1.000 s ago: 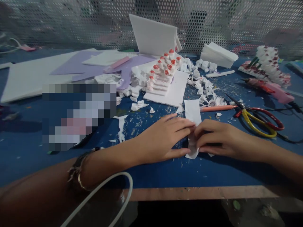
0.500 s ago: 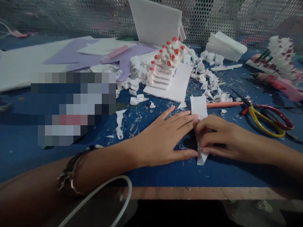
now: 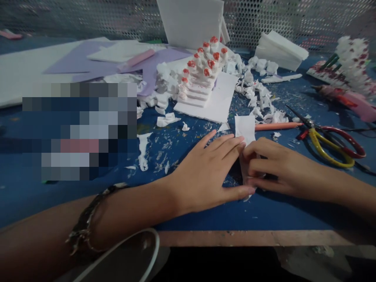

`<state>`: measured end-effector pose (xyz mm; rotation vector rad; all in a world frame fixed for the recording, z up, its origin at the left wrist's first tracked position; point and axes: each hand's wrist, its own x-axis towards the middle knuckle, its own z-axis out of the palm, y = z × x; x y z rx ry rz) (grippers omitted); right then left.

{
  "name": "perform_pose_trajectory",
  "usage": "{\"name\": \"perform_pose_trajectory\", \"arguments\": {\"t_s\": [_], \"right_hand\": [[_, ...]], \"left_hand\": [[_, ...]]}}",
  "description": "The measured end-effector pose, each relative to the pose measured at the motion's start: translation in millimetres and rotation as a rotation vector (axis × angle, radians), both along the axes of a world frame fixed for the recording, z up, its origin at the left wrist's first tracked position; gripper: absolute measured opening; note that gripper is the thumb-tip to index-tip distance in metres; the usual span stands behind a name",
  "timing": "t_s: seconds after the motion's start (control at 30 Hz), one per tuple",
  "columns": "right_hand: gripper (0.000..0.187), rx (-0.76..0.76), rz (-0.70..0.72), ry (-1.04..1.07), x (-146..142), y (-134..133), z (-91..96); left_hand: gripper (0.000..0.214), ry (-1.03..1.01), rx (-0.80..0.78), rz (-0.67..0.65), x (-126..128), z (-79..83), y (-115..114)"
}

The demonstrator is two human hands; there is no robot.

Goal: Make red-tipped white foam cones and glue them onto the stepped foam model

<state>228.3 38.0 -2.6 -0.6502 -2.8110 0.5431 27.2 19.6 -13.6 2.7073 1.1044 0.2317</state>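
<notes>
The desk [image 3: 282, 217] is open along its near edge, below the left hand [image 3: 202, 172] and right hand [image 3: 273, 164]. 1 pair of scissors [image 3: 313, 137] obstructs the right, the stepped white model [image 3: 201, 92] the far side; the pixelated patch [image 3: 85, 133] leftward is hard to judge.

One head-worn view, tilted forward and down at the table [image 3: 282, 215]
From above the near side, it looks across at close range: the left hand [image 3: 205, 170] and right hand [image 3: 272, 164] sit right of centre, the table's front edge [image 3: 235, 238] crosses low, and a perforated panel [image 3: 88, 19] fills the top background.
</notes>
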Motion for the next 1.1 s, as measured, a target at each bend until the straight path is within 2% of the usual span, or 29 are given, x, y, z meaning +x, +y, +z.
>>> {"name": "perform_pose_trajectory", "arguments": {"t_s": [0.3, 0.5, 1.1], "right_hand": [[0.019, 0.024, 0.014, 0.021, 0.5, 0.0, -0.7], [0.022, 0.100, 0.030, -0.016, 0.8, 1.2, -0.9], [0.021, 0.049, 0.031, -0.029, -1.9, 3.4, 0.7]], "left_hand": [[0.077, 0.002, 0.004, -0.007, 4.1, 0.0, -0.2], [0.077, -0.002, 0.020, -0.013, 4.0, -0.9, 0.0], [0.076, -0.024, 0.000, -0.023, 1.2, -1.9, 2.7]]}}
